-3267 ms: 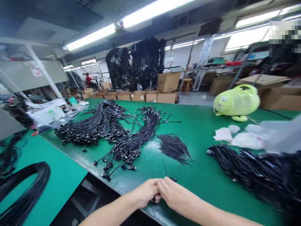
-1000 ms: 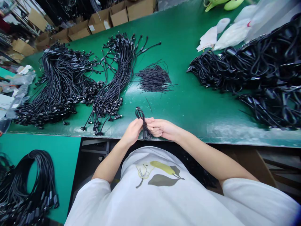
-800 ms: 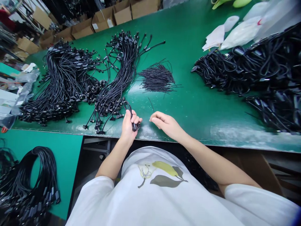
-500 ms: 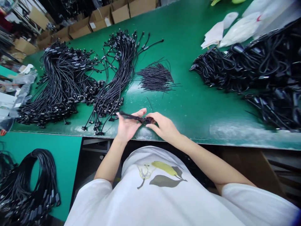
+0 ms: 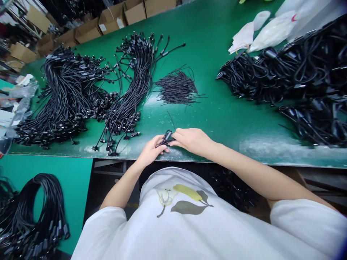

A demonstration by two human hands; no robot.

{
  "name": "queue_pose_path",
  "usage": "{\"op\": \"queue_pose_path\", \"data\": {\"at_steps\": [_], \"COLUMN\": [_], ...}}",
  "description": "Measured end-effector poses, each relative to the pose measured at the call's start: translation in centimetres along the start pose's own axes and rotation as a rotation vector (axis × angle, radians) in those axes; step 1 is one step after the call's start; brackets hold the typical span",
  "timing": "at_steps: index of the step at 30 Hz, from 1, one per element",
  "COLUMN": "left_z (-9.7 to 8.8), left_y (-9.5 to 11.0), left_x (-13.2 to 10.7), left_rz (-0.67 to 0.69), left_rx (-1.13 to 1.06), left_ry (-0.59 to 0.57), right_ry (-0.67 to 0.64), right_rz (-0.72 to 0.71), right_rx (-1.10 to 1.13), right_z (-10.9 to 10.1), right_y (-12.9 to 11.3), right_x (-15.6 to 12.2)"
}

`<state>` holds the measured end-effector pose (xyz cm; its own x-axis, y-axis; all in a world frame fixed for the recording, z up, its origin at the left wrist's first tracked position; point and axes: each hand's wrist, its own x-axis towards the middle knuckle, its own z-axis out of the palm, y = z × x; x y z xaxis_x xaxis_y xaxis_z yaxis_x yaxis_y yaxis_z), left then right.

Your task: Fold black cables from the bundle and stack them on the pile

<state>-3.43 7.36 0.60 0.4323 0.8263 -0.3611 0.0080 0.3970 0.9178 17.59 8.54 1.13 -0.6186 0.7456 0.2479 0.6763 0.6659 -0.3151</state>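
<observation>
A folded black cable (image 5: 167, 136) is between my two hands, just above the front edge of the green table. My left hand (image 5: 152, 149) is closed around the lower left of the bundle, fingers and thumb wrapped over it. From the right, my right hand (image 5: 189, 141) pinches the other end; its fingertips partly hide that end. Just beyond my hands lies a single black twist tie (image 5: 170, 120). Farther back, a pile of the same thin black ties (image 5: 177, 87) rests on the table.
Loose black cables lie in a bunch (image 5: 138, 79) left of the ties, beside a larger heap (image 5: 65, 90). At right is a pile of folded cables (image 5: 271, 76) near white plastic bags (image 5: 271, 32). Coiled cables (image 5: 48, 202) sit on a lower green surface. Cardboard boxes (image 5: 112, 18) line the back.
My left hand has turned from palm-up to wrapped around the cable. The bundle's loop now points up toward the table's far side, and my hands have drawn closer together.
</observation>
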Motion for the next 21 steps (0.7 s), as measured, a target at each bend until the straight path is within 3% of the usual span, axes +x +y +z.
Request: {"op": "queue_pose_path", "data": {"at_steps": [3, 6, 9, 11, 15, 18, 21], "left_z": [0.8, 1.2, 1.6, 2.0, 3.3, 4.1, 4.4], "left_y": [-0.5, -0.5, -0.4, -0.3, -0.6, -0.9, -0.7], "left_x": [0.0, -0.1, -0.3, -0.3, -0.3, -0.1, 0.2], "left_rz": [0.06, 0.088, 0.05, 0.057, 0.086, 0.104, 0.087], "left_rx": [0.027, -0.008, -0.005, 0.062, 0.21, 0.038, -0.182], "left_ry": [0.049, 0.015, -0.075, -0.111, -0.068, 0.029, 0.029], "right_ry": [0.03, 0.154, 0.272, 0.321, 0.413, 0.436, 0.322], "right_rz": [0.244, 0.368, 0.354, 0.359, 0.476, 0.493, 0.491], "right_rx": [0.278, 0.575, 0.806, 0.847, 0.838, 0.974, 1.16], "right_z": [0.0, 0.5, 1.4, 1.9, 2.6, 2.4, 1.7], "right_y": [-0.2, -1.0, -1.9, -2.4, -2.7, -2.3, -1.8], "right_x": [0.7, 1.3, 1.7, 1.8, 1.9, 1.9, 1.6]}}
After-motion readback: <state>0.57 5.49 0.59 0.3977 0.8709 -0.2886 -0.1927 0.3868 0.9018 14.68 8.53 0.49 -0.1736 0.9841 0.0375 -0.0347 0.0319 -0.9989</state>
